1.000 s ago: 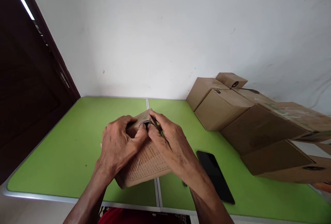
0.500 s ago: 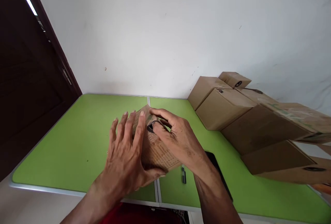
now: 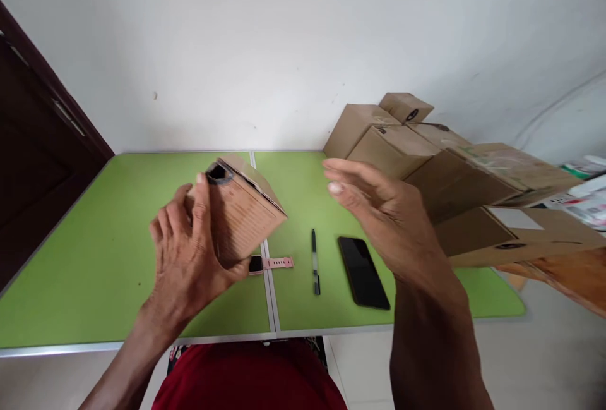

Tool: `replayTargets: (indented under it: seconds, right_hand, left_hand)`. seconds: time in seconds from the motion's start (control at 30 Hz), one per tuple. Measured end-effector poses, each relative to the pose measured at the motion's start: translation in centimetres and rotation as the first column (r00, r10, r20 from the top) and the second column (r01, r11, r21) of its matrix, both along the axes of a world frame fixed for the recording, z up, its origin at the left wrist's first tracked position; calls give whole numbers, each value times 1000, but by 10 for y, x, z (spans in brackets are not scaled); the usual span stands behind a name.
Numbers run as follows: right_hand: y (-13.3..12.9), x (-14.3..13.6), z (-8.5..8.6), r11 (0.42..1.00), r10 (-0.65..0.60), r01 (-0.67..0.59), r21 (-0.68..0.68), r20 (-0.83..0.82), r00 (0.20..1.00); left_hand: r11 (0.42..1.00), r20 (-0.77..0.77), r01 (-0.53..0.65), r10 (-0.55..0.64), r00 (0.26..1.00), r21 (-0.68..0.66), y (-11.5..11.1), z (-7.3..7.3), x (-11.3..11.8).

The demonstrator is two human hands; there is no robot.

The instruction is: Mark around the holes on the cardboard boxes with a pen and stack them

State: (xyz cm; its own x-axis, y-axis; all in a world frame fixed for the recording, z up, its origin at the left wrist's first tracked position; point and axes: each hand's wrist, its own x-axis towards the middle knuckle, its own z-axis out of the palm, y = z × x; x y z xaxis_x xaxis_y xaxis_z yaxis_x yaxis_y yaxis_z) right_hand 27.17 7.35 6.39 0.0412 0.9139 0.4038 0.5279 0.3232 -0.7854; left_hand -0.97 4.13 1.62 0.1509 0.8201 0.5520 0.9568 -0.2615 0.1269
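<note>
One tilted box (image 3: 246,214) slants lengthwise, its holed end (image 3: 229,174) pointing away leftward.

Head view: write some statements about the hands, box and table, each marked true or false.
1. The left hand holds a small cardboard box. True.
2. Both hands grip that box. False: the right hand is apart from it.
3. A pen lies between the pink-strapped watch and the phone. True.
4. The phone lies left of the pen. False: it lies right.
5. More boxes stand on the right side of the green table. True.
</note>
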Motion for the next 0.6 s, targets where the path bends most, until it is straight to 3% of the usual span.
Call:
replayTargets:
  seconds: [0.03, 0.1, 0.13, 0.17, 0.27, 0.37, 0.5, 0.6]
  right_hand:
    - [-3, 12, -10, 995, -96, 93, 31, 78, 992]
    - [-10, 31, -39, 987, -162, 147, 68, 379, 911]
    - [-12, 37, -58, 991, -129, 118, 55, 558, 820]
    - [-15, 40, -78, 998, -54, 65, 13, 736, 674]
    - [-21, 43, -139, 998, 60, -9, -63, 881, 468]
    - [-21, 46, -183, 995, 76, -92, -47, 935, 346]
    - [-7, 57, -203, 970, 55, -241, 15, 957, 284]
    - [6, 66, -197, 938, 20, -332, 102, 939, 344]
  left_hand:
    - [1000, 26, -18, 18, 999, 9, 3, 1, -3]
    - [998, 67, -59, 58, 996, 14, 4, 2, -6]
    - [997, 77, -77, 76, 994, 13, 3, 2, -5]
    - [996, 77, -89, 88, 993, 11, 0, 2, -3]
    - [994, 55, -103, 102, 993, 24, -13, 2, 10]
    - [991, 64, -126, 123, 990, 47, -30, -1, 27]
    - [980, 110, -189, 182, 977, 54, -51, -5, 44]
    - [976, 124, -211, 202, 972, 62, -62, -8, 51]
